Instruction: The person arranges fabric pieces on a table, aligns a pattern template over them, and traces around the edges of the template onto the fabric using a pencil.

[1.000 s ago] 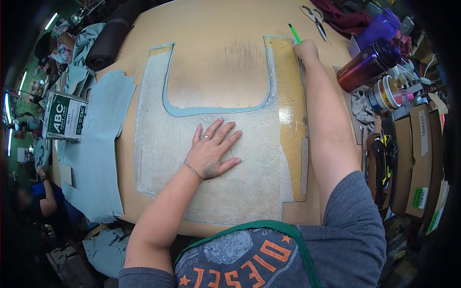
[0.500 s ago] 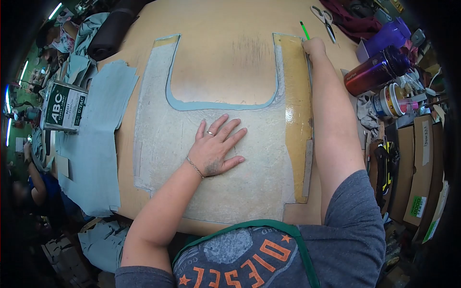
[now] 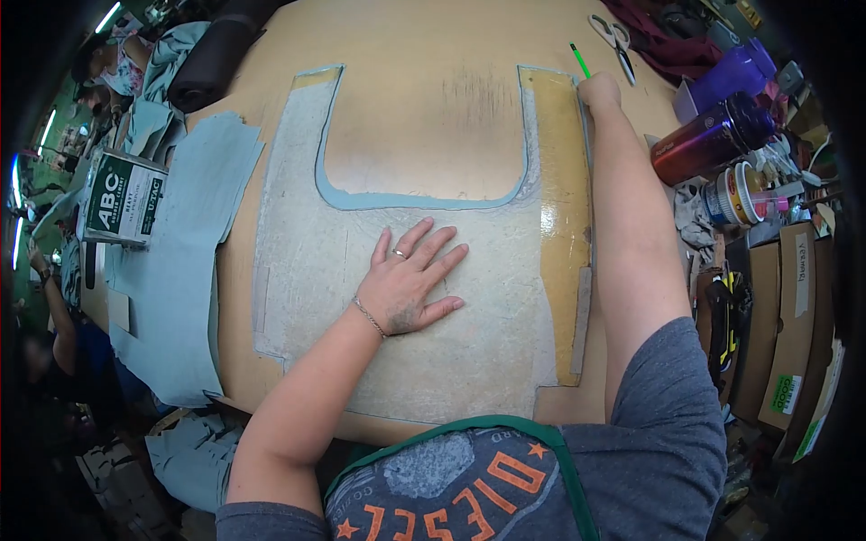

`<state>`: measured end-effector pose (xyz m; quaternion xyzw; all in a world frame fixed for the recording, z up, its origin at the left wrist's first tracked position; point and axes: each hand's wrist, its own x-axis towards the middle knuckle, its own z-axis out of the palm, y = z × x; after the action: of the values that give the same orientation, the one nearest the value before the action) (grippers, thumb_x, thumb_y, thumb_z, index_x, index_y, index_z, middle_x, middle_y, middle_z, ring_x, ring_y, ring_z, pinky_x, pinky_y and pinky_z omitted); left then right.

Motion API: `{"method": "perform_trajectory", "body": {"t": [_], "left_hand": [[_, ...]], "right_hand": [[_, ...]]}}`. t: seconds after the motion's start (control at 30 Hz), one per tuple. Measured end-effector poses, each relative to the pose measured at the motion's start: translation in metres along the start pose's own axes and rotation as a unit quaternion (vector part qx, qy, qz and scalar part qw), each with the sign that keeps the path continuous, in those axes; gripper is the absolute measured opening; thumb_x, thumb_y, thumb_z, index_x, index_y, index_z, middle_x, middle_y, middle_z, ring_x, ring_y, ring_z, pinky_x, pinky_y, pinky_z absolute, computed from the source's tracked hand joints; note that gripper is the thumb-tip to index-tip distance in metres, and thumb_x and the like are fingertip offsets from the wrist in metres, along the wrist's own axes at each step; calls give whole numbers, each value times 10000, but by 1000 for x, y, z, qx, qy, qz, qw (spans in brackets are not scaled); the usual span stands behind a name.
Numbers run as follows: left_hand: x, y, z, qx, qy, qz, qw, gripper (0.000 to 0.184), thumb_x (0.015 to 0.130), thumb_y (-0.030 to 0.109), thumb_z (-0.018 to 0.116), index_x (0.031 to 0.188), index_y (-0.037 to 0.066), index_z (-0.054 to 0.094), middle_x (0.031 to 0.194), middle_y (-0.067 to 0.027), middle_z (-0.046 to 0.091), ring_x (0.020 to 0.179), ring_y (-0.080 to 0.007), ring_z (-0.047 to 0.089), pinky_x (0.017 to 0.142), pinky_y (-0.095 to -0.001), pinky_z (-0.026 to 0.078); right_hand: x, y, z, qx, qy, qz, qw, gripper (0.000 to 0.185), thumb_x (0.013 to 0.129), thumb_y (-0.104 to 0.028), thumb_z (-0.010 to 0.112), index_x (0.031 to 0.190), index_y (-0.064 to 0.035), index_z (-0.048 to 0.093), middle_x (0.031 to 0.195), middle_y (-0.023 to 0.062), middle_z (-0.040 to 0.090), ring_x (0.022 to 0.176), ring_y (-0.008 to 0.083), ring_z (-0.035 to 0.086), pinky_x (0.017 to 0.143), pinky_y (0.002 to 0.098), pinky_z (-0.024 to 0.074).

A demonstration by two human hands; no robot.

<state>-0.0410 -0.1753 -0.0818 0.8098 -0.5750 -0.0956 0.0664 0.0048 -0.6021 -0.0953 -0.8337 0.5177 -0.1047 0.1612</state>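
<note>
A pale, U-notched pattern template (image 3: 433, 370) lies flat on the table, with a yellowish strip along its right side. Light blue sheet material shows along the notch edge and at the outer borders beneath it. My left hand (image 3: 410, 279) rests palm down on the template's middle, fingers spread. At the template's upper right corner, my right hand (image 3: 599, 90) is closed around a green pencil (image 3: 579, 60). The pencil's upper end sticks out above the fist; its lower end is hidden by the hand.
Scissors (image 3: 615, 45) lie beyond my right hand. A purple-red bottle (image 3: 708, 140), a tub (image 3: 732, 194) and cardboard boxes (image 3: 780, 316) line the right side. At left, an ABC can (image 3: 124, 198) stands on light blue sheets (image 3: 185, 270). A dark roll (image 3: 212, 63) lies behind; other people are farther left.
My left hand stays flat on the template. My right hand, still around the pencil, remains by the corner with at most a slight shift. A person's hand at far left has risen.
</note>
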Motion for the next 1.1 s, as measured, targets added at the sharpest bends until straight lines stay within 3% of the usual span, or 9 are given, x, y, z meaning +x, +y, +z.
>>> {"method": "perform_trajectory", "body": {"t": [0.2, 0.4, 0.6, 0.8, 0.9, 1.03, 1.1], "left_hand": [[1, -1, 0, -2, 4, 4, 1000, 627, 766, 554, 491, 1291, 228, 388, 1373, -32, 295, 1300, -256, 199, 999, -591, 165], [1, 0, 0, -2, -4, 0, 1000, 631, 765, 558, 490, 1292, 225, 390, 1371, -35, 300, 1300, -259, 199, 998, -588, 168], [2, 1, -3, -1, -7, 3, 1000, 627, 765, 551, 494, 1290, 225, 391, 1369, -34, 300, 1297, -263, 202, 993, -596, 165], [2, 0, -1, 5, -7, 2, 1000, 632, 760, 558, 494, 1285, 220, 397, 1366, -35, 304, 1297, -266, 202, 989, -597, 167], [3, 1, -1, 9, -7, 6, 1000, 634, 759, 563, 491, 1284, 220, 398, 1366, -34, 303, 1297, -266, 201, 988, -599, 166], [2, 1, -2, 8, -6, 4, 1000, 633, 759, 560, 493, 1284, 221, 398, 1367, -34, 303, 1297, -267, 200, 987, -600, 165], [2, 1, -2, 8, -5, 4, 1000, 630, 760, 554, 497, 1285, 221, 397, 1367, -34, 302, 1298, -268, 200, 988, -599, 166]], "right_hand": [[18, 6, -1, -34, -54, -40, 997, 243, 728, -175, 588, 892, -10, 658, 916, 176, 634, 871, 277, 623, 762, 353, 480], [24, 10, 14, 81, 9, -41, 996, 224, 749, -161, 555, 862, 4, 656, 873, 207, 627, 846, 288, 624, 738, 365, 479], [29, 5, 10, -48, -22, -138, 989, 247, 761, -163, 535, 870, 30, 643, 873, 227, 619, 827, 327, 616, 724, 374, 478], [57, 13, 29, 105, -73, -67, 990, 295, 726, -191, 626, 904, 44, 633, 855, 207, 631, 794, 296, 627, 711, 358, 473], [60, 9, 32, 135, -95, 17, 986, 161, 802, -132, 591, 941, -61, 626, 786, 93, 620, 632, 180, 567, 573, 357, 436], [66, 13, 33, 151, -107, -9, 983, 203, 780, -181, 618, 932, -48, 629, 783, 102, 625, 653, 192, 580, 593, 352, 445], [58, 17, 27, 184, -103, -39, 977, 314, 729, -264, 670, 917, -14, 651, 792, 124, 642, 700, 212, 611, 630, 343, 464]]}}
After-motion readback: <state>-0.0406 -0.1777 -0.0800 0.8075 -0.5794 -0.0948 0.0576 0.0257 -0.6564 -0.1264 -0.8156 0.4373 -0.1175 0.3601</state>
